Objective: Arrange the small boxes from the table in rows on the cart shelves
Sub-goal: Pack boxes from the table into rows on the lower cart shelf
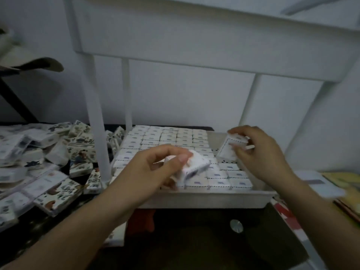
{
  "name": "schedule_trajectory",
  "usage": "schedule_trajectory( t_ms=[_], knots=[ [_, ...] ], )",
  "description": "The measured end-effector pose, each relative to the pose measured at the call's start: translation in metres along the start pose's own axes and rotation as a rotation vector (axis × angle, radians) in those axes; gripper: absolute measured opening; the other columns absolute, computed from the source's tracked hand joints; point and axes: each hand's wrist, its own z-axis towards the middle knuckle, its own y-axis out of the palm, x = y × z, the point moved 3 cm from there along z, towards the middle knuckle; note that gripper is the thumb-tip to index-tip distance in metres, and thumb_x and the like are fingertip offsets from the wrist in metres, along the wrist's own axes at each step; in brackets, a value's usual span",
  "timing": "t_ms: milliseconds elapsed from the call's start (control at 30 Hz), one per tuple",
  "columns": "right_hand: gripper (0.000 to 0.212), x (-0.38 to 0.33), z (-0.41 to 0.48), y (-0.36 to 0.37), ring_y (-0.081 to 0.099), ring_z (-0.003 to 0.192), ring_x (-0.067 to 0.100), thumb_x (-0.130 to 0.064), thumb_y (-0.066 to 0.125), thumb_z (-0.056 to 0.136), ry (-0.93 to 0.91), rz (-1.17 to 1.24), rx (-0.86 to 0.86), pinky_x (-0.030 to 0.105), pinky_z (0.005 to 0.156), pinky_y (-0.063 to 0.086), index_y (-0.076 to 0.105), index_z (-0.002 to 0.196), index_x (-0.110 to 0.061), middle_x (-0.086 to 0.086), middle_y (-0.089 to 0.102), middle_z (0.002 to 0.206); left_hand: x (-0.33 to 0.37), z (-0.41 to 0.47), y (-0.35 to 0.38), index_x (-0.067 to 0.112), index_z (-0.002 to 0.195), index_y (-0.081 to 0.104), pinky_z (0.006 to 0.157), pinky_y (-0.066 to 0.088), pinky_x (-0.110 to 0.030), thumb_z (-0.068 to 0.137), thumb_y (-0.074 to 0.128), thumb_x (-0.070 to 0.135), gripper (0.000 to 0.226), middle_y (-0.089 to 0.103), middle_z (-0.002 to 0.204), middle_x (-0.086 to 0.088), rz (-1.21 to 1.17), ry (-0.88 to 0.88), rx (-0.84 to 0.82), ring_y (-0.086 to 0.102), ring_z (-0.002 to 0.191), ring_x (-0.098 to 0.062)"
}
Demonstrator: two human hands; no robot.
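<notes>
Small boxes (169, 137), labels blurred, one in left grip (148, 172), another in right grip (261, 152)

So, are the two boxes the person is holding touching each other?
Apart. The head view shows a gap between the left-hand box and the right-hand box, with shelved rows visible through it.

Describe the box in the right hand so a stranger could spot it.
Find the white cart shelf packed with rows of small boxes. Above its unfilled right side, the right hand pinches one box. Unlike the rows, it is lifted and tilted, showing a dashed-border face.
</notes>
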Motion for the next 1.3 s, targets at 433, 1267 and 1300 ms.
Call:
schedule_trajectory(
  t_ms=[433, 1267, 1300],
  knots=[
    [0.044, 0.04, -0.003, 0.04, 0.058, 0.061, 0.008, -0.016, 0.061, 0.091, 0.169, 0.235, -0.284, 0.018, 0.059, 0.048, 0.067, 0.092, -0.06, -0.016, 0.069, 0.099, -0.002, 0.101, 0.022, 0.037, 0.094, 0.061, 0.058, 0.041, -0.002, 0.087, 0.066, 0.041, 0.009, 0.06, 0.095, 0.018, 0.483, 0.211, 0.174, 0.06, 0.074, 0.004],
    [0.046, 0.035, -0.004, 0.034, 0.057, 0.103, 0.002, -0.011, 0.044, 0.096, 0.234, 0.279, -0.106, 0.018, 0.082, 0.044, 0.042, 0.136, -0.033, -0.014, 0.058, 0.117, -0.03, 0.166, 0.072, 0.033, 0.094, 0.07, 0.098, 0.036, -0.03, 0.083, 0.068, 0.045, 0.016, 0.066, 0.091, 0.022, 0.937, 0.29, -0.284, 0.053, 0.097, -0.001],
    [0.047, 0.029, -0.006, 0.028, 0.056, 0.106, 0.0, -0.008, 0.045, 0.095, 0.177, 0.286, -0.045, 0.017, 0.085, 0.044, 0.043, 0.134, -0.034, -0.015, 0.059, 0.115, -0.029, 0.164, 0.072, 0.033, 0.096, 0.071, 0.101, 0.035, -0.032, 0.086, 0.066, 0.044, 0.016, 0.065, 0.091, 0.023, 0.944, 0.291, -0.286, 0.05, 0.099, -0.001]
  ],
)
